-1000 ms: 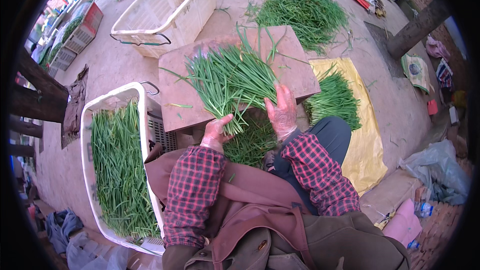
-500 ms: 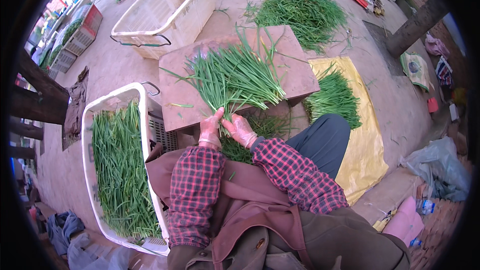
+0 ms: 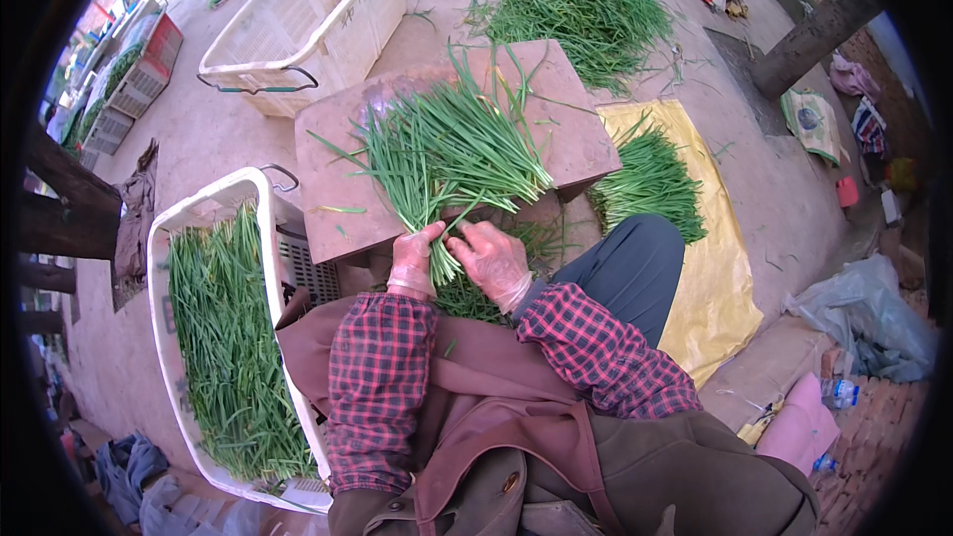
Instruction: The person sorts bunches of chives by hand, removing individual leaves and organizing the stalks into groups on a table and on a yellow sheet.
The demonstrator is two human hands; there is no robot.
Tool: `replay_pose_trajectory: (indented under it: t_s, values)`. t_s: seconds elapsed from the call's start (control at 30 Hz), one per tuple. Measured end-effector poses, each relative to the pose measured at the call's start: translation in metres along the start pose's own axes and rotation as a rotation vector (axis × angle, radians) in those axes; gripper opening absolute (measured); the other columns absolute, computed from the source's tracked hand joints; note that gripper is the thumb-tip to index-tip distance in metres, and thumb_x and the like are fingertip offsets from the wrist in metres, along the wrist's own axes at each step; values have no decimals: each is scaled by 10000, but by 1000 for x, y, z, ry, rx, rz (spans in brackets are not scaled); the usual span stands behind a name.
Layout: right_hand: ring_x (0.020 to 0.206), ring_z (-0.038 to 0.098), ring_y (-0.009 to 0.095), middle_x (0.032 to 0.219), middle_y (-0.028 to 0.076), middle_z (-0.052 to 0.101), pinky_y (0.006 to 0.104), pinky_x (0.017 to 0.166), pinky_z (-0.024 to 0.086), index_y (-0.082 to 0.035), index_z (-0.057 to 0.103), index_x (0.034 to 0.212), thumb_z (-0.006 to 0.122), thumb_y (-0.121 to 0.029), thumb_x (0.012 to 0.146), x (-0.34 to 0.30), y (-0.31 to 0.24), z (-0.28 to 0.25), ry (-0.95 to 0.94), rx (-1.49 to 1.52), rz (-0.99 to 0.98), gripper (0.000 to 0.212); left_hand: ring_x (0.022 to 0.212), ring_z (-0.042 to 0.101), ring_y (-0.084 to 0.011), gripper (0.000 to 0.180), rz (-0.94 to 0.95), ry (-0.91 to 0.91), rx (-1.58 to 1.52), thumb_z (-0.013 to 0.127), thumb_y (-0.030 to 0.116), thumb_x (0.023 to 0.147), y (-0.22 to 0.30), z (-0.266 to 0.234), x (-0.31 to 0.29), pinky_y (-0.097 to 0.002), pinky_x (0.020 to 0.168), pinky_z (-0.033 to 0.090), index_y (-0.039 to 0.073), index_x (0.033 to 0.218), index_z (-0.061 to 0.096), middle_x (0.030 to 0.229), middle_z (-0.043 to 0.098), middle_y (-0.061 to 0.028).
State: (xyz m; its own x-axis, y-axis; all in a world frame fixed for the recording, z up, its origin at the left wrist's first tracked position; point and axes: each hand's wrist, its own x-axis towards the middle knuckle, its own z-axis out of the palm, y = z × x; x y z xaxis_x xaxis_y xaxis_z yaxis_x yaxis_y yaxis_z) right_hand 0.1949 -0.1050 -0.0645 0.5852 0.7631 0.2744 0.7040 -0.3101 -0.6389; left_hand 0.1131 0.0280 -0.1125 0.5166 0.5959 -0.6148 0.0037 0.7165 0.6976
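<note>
Green stalks [image 3: 415,197] fill the left hand [image 3: 410,260] — a sack [image 3: 812,125] (printed) lies apart.

Thin, see-through gloves [image 3: 508,283] cover the left hand [image 3: 410,258] and the right hand [image 3: 489,256], loose and wrinkled at the wrists. Both forearms wear checked sleeves [image 3: 380,387] – pinkish red crossed with near-black – and a plain grey cuff [image 3: 532,299] shows at the right wrist. A maroon apron [image 3: 496,362] lies over a dark olive-brown jacket [image 3: 685,471] (one round, brownish button [image 3: 510,482] shows at the near side). The right trouser leg [image 3: 635,268] is dark grey.
</note>
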Motion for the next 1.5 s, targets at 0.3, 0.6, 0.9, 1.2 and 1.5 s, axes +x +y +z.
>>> replay_pose_trajectory:
  t_s: [0.3,0.6,0.9,1.2,1.5]
  values:
    - [711,693,330,823,132,664,467,610,542,-56,615,956,703,-290,861,31,71,12,-44,-487,199,267,643,671,-225,206,-36,-119,-89,696,145,901,1,10,-6,-348,611,601,-29,983,623,771,656,-110]
    - [686,670,366,754,134,664,492,578,510,-86,607,828,586,-214,917,16,44,21,10,-149,35,158,749,702,-199,296,-28,-241,-56,745,192,892,-11,13,9,-310,639,566,-21,1079,656,906,710,-85]
    - [632,661,312,747,102,654,410,535,522,-31,655,956,655,-201,911,-4,24,10,20,-55,-122,176,780,678,-169,179,71,-200,10,752,120,848,-5,17,-3,-287,768,540,-43,910,712,855,725,-96]
    - [1250,464,432,1413,286,421,495,965,458,71,452,1388,781,-484,739,10,31,-9,9,-456,158,914,625,685,-214,172,-67,-175,-44,739,71,841,-9,13,7,-298,594,580,-76,914,689,792,712,-142]
    - [1257,509,420,1434,276,425,386,780,593,-38,470,1412,653,-34,748,17,52,24,77,-538,-64,689,607,675,-198,149,43,-101,68,703,41,836,1,7,-13,-294,548,568,-79,923,682,753,694,-130]
